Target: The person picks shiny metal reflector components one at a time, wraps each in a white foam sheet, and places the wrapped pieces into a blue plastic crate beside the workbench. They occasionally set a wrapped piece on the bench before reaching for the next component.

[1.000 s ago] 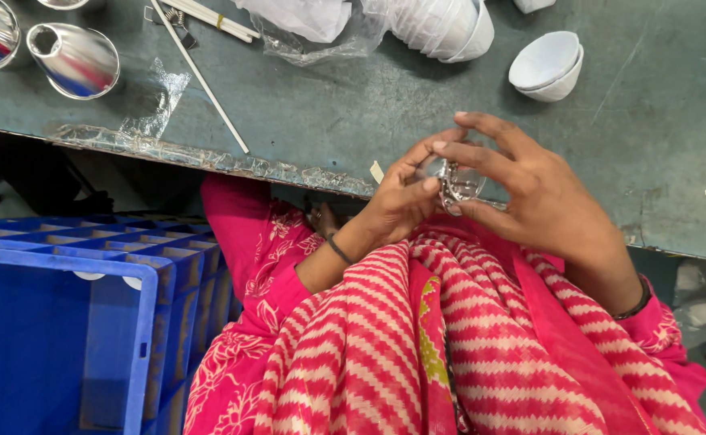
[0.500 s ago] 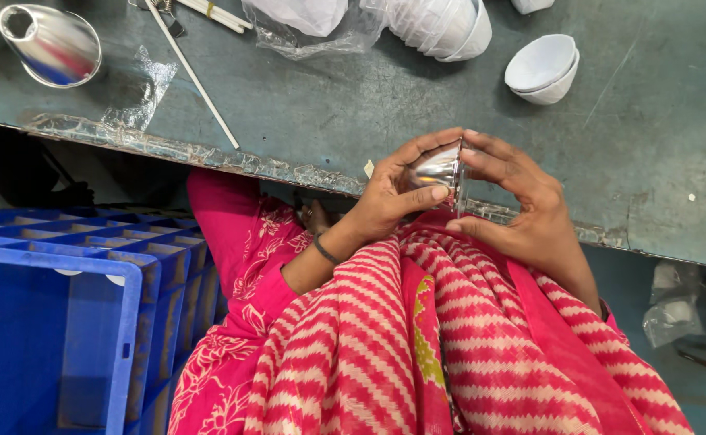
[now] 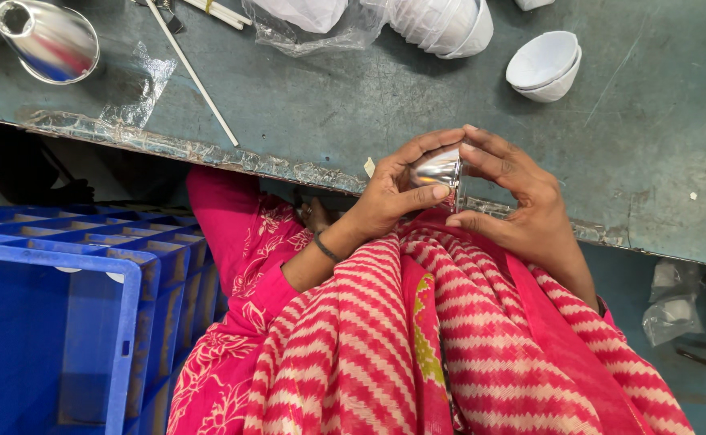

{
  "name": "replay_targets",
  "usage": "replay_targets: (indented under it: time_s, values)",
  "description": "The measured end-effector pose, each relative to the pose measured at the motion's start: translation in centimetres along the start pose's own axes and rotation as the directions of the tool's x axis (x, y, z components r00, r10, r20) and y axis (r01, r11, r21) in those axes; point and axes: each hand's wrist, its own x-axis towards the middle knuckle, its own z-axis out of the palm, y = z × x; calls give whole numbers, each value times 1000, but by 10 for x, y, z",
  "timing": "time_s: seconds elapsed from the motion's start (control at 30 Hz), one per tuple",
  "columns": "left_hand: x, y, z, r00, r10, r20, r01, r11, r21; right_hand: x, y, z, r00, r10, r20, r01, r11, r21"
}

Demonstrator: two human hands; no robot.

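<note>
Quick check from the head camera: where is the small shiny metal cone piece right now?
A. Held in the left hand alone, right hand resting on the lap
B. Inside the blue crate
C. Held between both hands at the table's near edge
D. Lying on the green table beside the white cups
C: the shiny metal cone is pinched between the left hand and the right hand, at the near edge of the green table.

Even, bright overhead light; sharp focus.
Glare on the shiny metal cone (image 3: 437,169) and on the plastic wrap (image 3: 139,80); deep shadow under the table (image 3: 329,97) edge.
</note>
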Motion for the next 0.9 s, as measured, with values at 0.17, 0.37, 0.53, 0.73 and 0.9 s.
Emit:
replay_targets:
  time_s: [0.17, 0.37, 0.53, 0.73, 0.9]
  values:
    - [0, 0, 0, 1000, 2, -3, -2, 1000, 23, 0, 1, 1, 1000, 10, 1, -10, 1000, -12]
    - [1, -2, -1, 1000, -14, -7, 14, 1000, -3, 0, 5, 1, 1000, 19, 9, -19, 999, 32]
    - [2, -4, -2, 1000, -2, 17, 1, 1000, 26, -2, 6, -2, 1000, 7, 12, -7, 1000, 10]
    - [4, -3, 1, 1000, -13, 3, 13, 1000, 10, -2, 4, 2, 1000, 4, -31, -4, 1000, 9]
    - [4, -4, 1, 1000, -23, 2, 23, 1000, -17, -2, 3, 3, 999, 17, -33, -16, 999, 31]
